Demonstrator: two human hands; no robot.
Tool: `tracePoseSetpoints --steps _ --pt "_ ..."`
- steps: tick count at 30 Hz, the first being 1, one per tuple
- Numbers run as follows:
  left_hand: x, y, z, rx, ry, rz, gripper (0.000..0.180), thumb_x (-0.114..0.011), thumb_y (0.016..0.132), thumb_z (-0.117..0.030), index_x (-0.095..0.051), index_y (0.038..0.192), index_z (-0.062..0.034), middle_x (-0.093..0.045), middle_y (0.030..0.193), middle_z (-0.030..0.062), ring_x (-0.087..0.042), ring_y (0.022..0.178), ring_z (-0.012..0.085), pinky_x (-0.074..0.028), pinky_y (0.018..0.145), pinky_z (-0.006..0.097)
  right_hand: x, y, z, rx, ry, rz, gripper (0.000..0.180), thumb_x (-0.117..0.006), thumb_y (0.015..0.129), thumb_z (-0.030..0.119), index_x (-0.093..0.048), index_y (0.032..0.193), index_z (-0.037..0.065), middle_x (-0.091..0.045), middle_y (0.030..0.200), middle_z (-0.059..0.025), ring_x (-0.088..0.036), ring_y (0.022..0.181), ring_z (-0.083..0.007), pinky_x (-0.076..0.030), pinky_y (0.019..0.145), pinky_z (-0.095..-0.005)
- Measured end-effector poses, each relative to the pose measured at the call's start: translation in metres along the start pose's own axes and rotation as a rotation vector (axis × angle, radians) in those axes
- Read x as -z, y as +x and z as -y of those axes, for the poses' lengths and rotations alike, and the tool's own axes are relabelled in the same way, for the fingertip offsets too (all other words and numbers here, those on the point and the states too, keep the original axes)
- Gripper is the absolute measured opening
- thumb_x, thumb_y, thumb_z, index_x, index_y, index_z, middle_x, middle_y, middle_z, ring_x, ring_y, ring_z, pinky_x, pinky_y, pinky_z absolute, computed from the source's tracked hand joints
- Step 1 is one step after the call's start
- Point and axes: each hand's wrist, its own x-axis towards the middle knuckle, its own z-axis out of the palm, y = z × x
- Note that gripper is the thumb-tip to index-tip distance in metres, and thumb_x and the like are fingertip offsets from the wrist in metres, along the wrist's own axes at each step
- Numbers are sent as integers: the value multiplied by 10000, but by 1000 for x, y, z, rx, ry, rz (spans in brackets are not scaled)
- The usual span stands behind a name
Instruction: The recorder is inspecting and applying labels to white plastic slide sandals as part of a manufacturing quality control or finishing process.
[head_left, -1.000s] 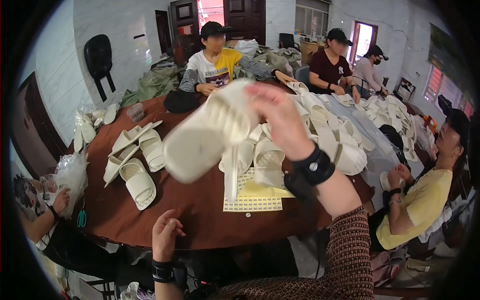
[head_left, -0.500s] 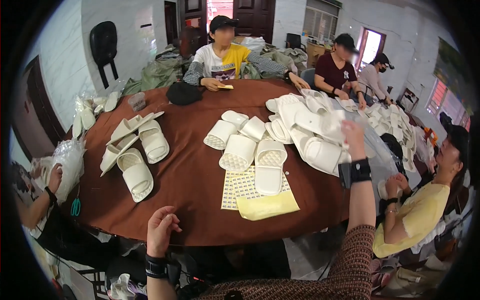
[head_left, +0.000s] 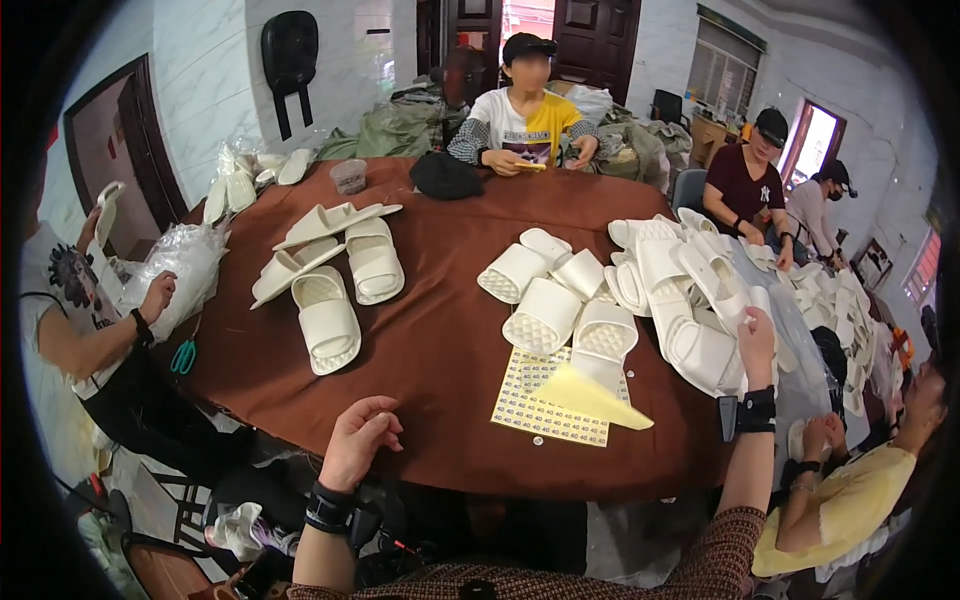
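Note:
My right hand (head_left: pixel 757 345) is closed on the near end of a white slipper (head_left: pixel 712 278) at the right-hand pile. More white slippers (head_left: pixel 690 350) lie heaped under and beside it. My left hand (head_left: pixel 365 440) hovers over the table's near edge, fingers loosely curled, with nothing visible in it. Between my hands lies a sheet of small printed stickers (head_left: pixel 515 405). A yellow paper sheet (head_left: pixel 590 395) lies folded across it, its tip pointing right. Several white slippers (head_left: pixel 540 328) with quilted insoles rest just beyond, one partly under the yellow paper.
Several slippers (head_left: pixel 328 325) are grouped on the brown tablecloth (head_left: pixel 430 340) at left. Teal scissors (head_left: pixel 183 356) lie near a clear plastic bag (head_left: pixel 180 265). A black cap (head_left: pixel 446 176) and plastic tub (head_left: pixel 349 177) sit at the far edge. Co-workers sit or stand around the table.
The view has swung left. My right hand, blurred over the pile before, now grips a slipper there. The yellow paper's shape has changed to a folded point. The person opposite has drawn a hand back.

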Motion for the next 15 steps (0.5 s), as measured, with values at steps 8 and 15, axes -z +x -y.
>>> tracePoseSetpoints --steps 8,15 --pt "-1 -1 0 -3 4 -4 247 -501 948 -76 -525 1163 44 -597 863 103 -598 701 149 -543 649 292 -4 -6 7 153 -125 -258 292 -574 797 14 -590 1087 -6 -609 1017 -186 -550 1029 -353 -421 908 -400" --pt "-8 -1 -7 13 75 5 244 -504 951 -92 -534 1151 43 -605 863 95 -608 708 147 -534 663 280 14 -38 123 389 47 -142 239 -583 795 -9 -589 1034 1 -577 1111 -179 -525 1062 -357 -398 947 -409"
